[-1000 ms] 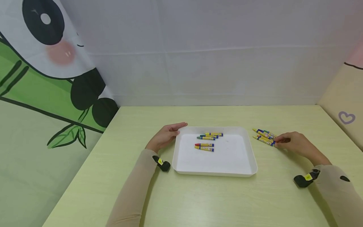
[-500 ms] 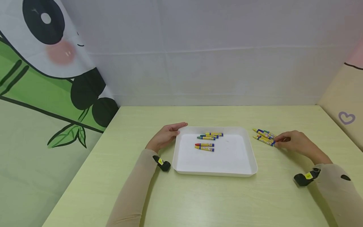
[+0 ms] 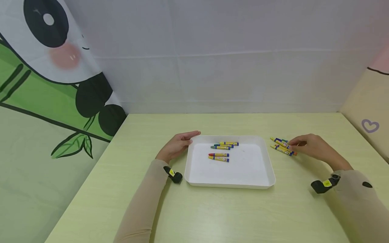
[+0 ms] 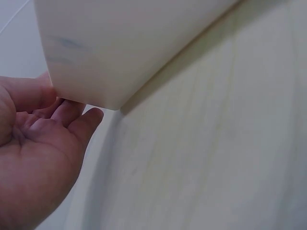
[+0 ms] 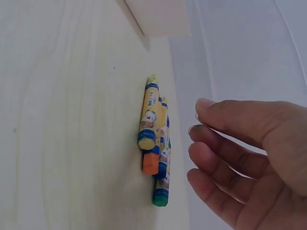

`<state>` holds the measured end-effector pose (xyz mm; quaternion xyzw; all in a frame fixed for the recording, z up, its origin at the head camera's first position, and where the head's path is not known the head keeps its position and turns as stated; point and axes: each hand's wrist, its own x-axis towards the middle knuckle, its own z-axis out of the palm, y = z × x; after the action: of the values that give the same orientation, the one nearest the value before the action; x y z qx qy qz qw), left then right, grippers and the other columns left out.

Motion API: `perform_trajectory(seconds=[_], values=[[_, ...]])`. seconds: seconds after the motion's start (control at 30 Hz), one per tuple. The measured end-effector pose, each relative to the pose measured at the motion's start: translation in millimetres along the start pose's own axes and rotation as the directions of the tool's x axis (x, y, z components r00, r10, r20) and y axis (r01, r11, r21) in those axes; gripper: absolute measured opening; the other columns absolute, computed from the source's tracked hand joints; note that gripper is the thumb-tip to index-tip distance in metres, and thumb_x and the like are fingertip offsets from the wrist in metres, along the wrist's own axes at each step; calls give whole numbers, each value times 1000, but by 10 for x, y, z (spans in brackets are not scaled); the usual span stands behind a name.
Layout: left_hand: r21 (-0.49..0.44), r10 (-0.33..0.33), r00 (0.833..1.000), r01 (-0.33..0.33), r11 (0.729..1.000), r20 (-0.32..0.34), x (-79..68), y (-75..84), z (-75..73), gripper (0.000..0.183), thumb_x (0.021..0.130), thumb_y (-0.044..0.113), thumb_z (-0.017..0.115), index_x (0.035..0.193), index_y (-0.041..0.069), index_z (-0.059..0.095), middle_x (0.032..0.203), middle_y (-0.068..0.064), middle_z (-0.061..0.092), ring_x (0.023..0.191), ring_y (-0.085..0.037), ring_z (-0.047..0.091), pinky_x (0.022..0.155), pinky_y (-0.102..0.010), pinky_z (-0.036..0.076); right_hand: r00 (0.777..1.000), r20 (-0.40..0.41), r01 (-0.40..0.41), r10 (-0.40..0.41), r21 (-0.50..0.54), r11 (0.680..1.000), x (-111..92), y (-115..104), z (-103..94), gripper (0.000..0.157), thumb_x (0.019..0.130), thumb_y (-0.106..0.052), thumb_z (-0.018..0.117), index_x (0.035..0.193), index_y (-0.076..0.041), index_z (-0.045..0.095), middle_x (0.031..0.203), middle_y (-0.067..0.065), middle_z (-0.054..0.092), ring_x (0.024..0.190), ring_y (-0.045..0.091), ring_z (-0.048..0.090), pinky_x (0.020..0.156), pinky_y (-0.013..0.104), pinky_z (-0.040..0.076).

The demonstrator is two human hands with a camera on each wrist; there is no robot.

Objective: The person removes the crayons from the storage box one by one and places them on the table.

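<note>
A white tray (image 3: pixel 243 172) stands on the table, with several paper-wrapped crayons (image 3: pixel 219 155) lying in its left and middle part. My left hand (image 3: pixel 174 146) holds the tray's far left corner, thumb at the rim and fingers around the outside. To the tray's right lies a small pile of crayons (image 3: pixel 280 147). Over the near end of that pile is my right hand (image 3: pixel 314 148). The right wrist view shows its fingers (image 5: pixel 204 158) loosely bent, apart from the thumb, holding nothing. Beside them lie a yellow crayon (image 5: pixel 149 117), an orange one (image 5: pixel 150 164) and a green-ended one (image 5: pixel 160 197).
The pale wooden table (image 3: pixel 212 216) extends around the tray. A whitish cloth backdrop (image 3: pixel 225 81) closes off the back edge. At the left hangs a printed cloth (image 3: pixel 88 98) with a cartoon figure, and at the right another with a heart (image 3: pixel 370 126).
My right hand has shifted slightly left and away from me over the loose pile, and an orange crayon end now shows there. The left hand and tray stay as they were.
</note>
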<state>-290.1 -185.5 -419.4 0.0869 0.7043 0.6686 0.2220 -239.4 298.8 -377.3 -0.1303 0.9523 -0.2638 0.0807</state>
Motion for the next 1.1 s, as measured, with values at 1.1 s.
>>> perform_trajectory(seconds=[1.1], values=[[-6,-1,1000,1,1000,6,10,-14,-20,48,100,-3,40,145,11,44,152,-2,40,142,-20,33,115,-39,31,985,58,155,-165,152,976,293,-904,18,32,92,-31,65,116,-10,70,115,8,69,103,23,62,80,31,52]])
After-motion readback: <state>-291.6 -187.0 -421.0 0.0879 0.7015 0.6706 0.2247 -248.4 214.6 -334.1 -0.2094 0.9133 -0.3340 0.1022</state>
